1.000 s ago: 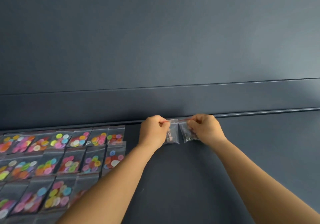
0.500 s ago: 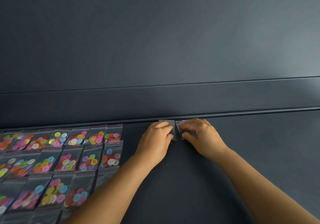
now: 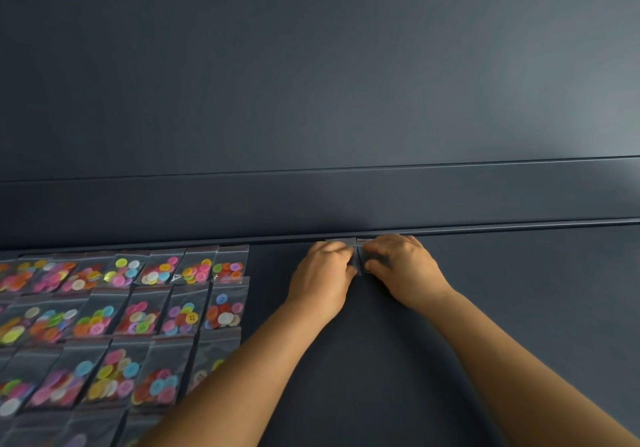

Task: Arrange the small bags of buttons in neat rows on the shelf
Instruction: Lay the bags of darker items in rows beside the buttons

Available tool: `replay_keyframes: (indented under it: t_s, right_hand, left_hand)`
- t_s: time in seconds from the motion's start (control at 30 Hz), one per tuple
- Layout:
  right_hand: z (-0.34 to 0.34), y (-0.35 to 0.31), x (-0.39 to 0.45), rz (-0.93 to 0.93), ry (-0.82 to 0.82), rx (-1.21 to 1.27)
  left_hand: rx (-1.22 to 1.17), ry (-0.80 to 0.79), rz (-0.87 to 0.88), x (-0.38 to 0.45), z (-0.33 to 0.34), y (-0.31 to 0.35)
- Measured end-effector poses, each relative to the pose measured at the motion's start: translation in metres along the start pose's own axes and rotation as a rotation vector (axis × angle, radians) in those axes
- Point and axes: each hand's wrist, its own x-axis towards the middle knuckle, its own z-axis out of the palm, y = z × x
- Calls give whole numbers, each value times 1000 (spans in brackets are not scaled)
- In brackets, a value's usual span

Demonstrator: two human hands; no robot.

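Two small clear bags lie side by side at the back edge of the dark shelf (image 3: 519, 308). My left hand (image 3: 322, 273) presses flat on the left bag (image 3: 341, 241), whose top strip shows above my fingers. My right hand (image 3: 401, 268) presses on the right bag (image 3: 363, 256), mostly hidden under my fingers. Their contents are hidden. To the left, several bags of coloured buttons (image 3: 187, 315) lie in rows on the shelf.
A raised dark ledge (image 3: 311, 204) and a back wall run behind the shelf. The nearest laid bag (image 3: 230, 266) lies a hand's width left of my left hand. Dark bare shelf surface stretches to the right of my right hand.
Both hands lowered the two bags from a pinched, lifted hold onto the shelf and flattened them against the back edge. The rows of button bags stayed put.
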Motion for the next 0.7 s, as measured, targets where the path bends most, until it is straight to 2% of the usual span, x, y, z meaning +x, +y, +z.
replay_keyframes:
  t_s: [0.27, 0.4, 0.53, 0.7]
  right_hand:
    - [-3, -7, -3, -15, 11, -27]
    - [-2, -18, -8, -82, 38, -77]
    - [3, -43, -14, -156, 73, -131]
    - [17, -89, -22, -253, 14, -192]
  left_hand:
    - [33, 5, 13, -6, -5, 3]
    - [90, 29, 0, -16, -19, 2]
    - [198, 60, -22, -35, -40, -8]
    - [249, 127, -97, -72, -69, -41]
